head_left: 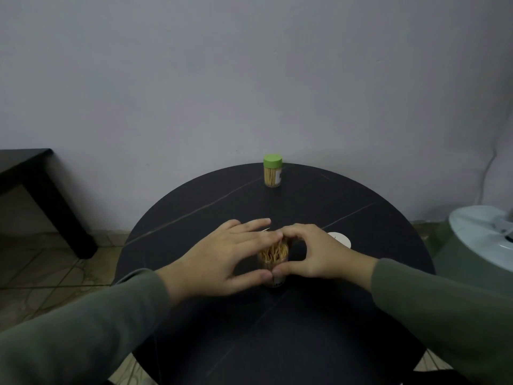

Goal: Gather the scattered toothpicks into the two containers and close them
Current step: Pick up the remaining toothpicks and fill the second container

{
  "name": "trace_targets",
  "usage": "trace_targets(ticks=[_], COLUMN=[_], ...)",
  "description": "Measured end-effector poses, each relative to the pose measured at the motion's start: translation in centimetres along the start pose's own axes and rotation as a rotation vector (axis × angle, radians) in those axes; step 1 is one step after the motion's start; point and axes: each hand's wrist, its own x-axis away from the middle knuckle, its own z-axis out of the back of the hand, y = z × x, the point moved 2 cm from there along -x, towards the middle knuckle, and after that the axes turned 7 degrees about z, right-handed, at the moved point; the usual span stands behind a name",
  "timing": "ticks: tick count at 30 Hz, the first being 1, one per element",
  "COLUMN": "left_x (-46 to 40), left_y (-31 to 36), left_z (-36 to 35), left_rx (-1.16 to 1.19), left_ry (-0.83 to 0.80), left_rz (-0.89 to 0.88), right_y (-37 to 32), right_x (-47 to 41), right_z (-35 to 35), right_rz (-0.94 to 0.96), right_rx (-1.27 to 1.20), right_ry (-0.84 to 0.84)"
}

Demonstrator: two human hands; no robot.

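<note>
My left hand (222,257) and right hand (313,252) curl round the open jar (273,262), upright mid-bench, toothpicks standing on end inside. Its white lid (341,239) lies just right of my right grip, nearer that hand.

Round table (361,315): two containers (273,171), lid (342,240).

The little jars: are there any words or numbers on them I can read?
No words can be read.
Closed jar with green lid: a white label on its side, too small and blurred to read.
Open jar between the hands: a pale label low on its side, also unreadable.
</note>
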Motion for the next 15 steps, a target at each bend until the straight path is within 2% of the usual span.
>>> trace_targets(ticks=[7, 11, 15], left_x=[0.2, 0.3, 0.1], left_y=[-0.8, -0.3, 0.4], left_z=[-0.3, -0.3, 0.0], left_rx=[-0.114, 0.055, 0.18], left_ry=[-0.058, -0.078, 0.063], left_rz=[-0.005, 0.019, 0.05], right_y=[0.1, 0.1, 0.0], right_x=[-0.1, 0.0, -0.1], right_z=[0.0, 0.1, 0.1], right_rz=[-0.013, -0.016, 0.02], right_rx=[-0.022, -0.049, -0.046], right_ry=[-0.022, -0.021, -0.011])
